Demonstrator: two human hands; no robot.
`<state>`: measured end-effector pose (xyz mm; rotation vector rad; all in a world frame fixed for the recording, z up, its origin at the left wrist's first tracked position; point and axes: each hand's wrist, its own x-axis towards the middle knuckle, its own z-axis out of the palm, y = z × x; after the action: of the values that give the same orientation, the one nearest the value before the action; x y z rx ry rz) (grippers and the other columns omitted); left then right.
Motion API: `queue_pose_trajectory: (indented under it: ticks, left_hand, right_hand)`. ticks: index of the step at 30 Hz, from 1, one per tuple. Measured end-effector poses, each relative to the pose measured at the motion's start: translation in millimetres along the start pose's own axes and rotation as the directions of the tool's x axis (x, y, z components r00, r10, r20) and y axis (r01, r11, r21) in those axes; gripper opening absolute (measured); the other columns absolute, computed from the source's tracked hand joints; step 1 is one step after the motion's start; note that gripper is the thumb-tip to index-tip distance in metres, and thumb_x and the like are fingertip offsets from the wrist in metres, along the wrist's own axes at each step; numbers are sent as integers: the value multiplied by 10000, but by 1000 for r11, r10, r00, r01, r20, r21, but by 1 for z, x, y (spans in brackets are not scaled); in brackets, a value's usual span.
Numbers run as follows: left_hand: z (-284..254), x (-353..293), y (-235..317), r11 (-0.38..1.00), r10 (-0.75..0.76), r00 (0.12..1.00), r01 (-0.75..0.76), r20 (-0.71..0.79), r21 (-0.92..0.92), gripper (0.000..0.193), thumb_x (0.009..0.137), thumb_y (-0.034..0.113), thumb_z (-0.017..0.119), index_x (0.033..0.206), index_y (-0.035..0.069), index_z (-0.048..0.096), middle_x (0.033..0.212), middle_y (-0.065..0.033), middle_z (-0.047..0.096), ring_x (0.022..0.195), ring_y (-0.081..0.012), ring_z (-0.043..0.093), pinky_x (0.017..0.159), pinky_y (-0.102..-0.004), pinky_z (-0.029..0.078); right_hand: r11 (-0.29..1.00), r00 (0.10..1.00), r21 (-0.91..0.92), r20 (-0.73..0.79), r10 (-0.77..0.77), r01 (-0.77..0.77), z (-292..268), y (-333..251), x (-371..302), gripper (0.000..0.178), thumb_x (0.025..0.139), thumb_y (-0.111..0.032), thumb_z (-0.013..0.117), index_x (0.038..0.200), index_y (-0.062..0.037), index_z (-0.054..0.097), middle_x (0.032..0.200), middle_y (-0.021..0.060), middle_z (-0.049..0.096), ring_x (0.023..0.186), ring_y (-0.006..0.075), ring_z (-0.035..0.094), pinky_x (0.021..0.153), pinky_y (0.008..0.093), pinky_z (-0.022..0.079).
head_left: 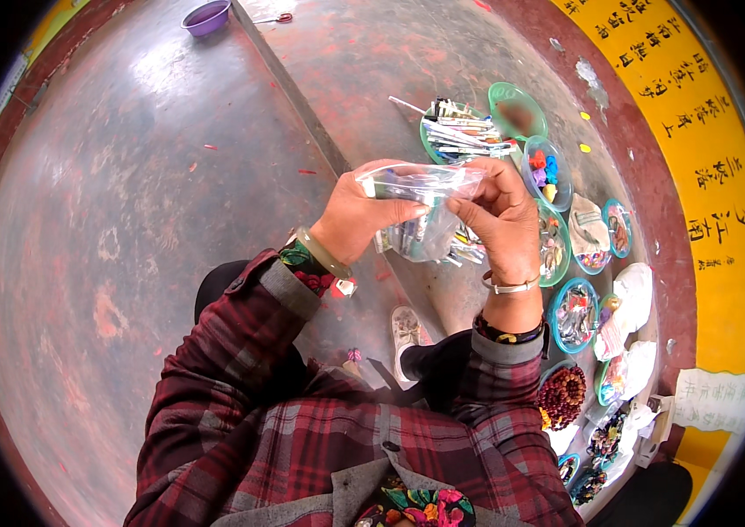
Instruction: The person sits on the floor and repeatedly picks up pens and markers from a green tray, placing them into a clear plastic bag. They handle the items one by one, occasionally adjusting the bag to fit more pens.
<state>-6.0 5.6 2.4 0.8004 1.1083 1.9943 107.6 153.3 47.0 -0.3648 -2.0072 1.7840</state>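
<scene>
A clear plastic bag (434, 237) is stretched between my two hands in front of my body. My left hand (350, 215) pinches its left side, with the thumb lying across the front below the upper edge. My right hand (504, 220) grips the bag's right upper corner between thumb and bent fingers. Pen-like sticks show through and around the clear film; I cannot tell which are in the bag and which lie behind it.
Beyond my hands stands a green basket of pens (460, 136), beside another green basket (517, 90). Several baskets of small goods line the right, among them a blue basket (554, 307) and dark red beads (563, 395). A purple basin (206, 18) and scissors (281, 18) lie far off.
</scene>
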Motion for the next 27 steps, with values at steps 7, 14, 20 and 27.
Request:
queue_pose_trajectory:
  ticks: [7, 14, 20, 27]
  left_hand:
    - [0, -1, 1, 905, 129, 991, -129, 27, 405, 422, 736, 53, 691, 1130, -2, 550, 1066, -66, 610, 961, -125, 566, 844, -276, 453]
    - [1, -4, -5, 794, 223, 971, -231, 84, 562, 437, 727, 38, 675, 1144, 11, 548, 1108, -82, 593, 972, -139, 572, 850, -274, 449]
    - [2, -2, -7, 788, 262, 964, -240, 43, 567, 427, 721, 20, 669, 1133, 14, 553, 1096, -87, 605, 963, -141, 583, 834, -275, 459]
    - [3, -2, -8, 786, 277, 961, -224, -5, 577, 409, 713, 5, 664, 1109, 14, 563, 1048, -91, 633, 936, -140, 601, 822, -272, 468]
  right_hand:
    - [682, 887, -574, 212, -411, 453, -14, -31, -7, 424, 612, 21, 701, 1014, -71, 601, 1151, 94, 545, 1078, 238, 507, 896, 345, 401]
    - [572, 878, -666, 352, -326, 479, -6, -26, -7, 296, 621, -29, 678, 906, -89, 630, 1246, 172, 477, 1230, 388, 366, 989, 438, 320]
    - [488, 866, -716, 388, -316, 499, -11, -24, -8, 180, 629, -59, 697, 795, -68, 627, 1207, 165, 518, 1208, 379, 402, 968, 434, 343]
    - [598, 863, -625, 404, -303, 502, -18, -25, -8, 145, 625, -50, 707, 749, -72, 637, 1180, 152, 549, 1212, 361, 406, 966, 425, 345]
